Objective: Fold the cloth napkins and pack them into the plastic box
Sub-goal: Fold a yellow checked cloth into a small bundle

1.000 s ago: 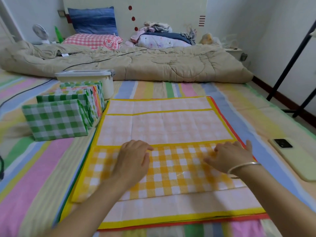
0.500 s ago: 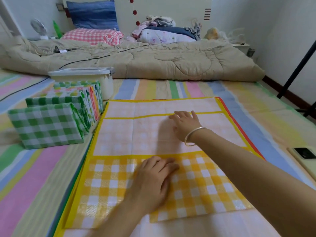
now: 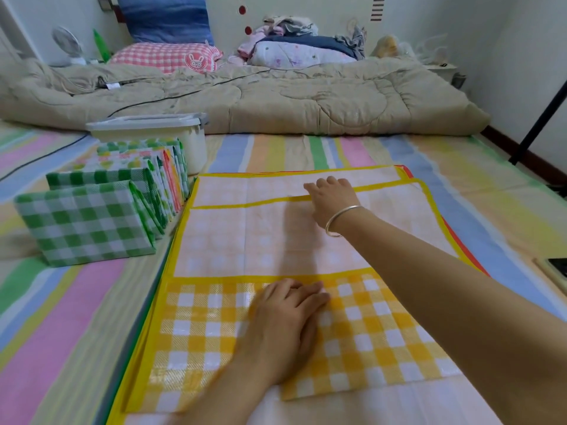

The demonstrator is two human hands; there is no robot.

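Note:
A yellow checked napkin (image 3: 233,240) lies spread on a stack of flat napkins, its near edge folded over so the bright checks face up. My left hand (image 3: 285,326) presses flat on that folded flap. My right hand (image 3: 333,197), with a silver bangle on the wrist, reaches across to the napkin's far yellow border and touches it with bent fingers. A row of folded napkins (image 3: 89,219), green checked in front, stands at the left. The white plastic box (image 3: 171,133) with its lid on sits behind that row.
All of this lies on a striped pastel sheet (image 3: 55,317). A beige quilt (image 3: 276,99) runs across the back, with pillows and clothes behind it. A phone (image 3: 555,268) lies at the right edge. A black stand leg (image 3: 540,115) slants at far right.
My right hand left the folded flap and reached forward to the napkin's far border. My left hand slid right toward the flap's middle. The view moved closer over the napkin.

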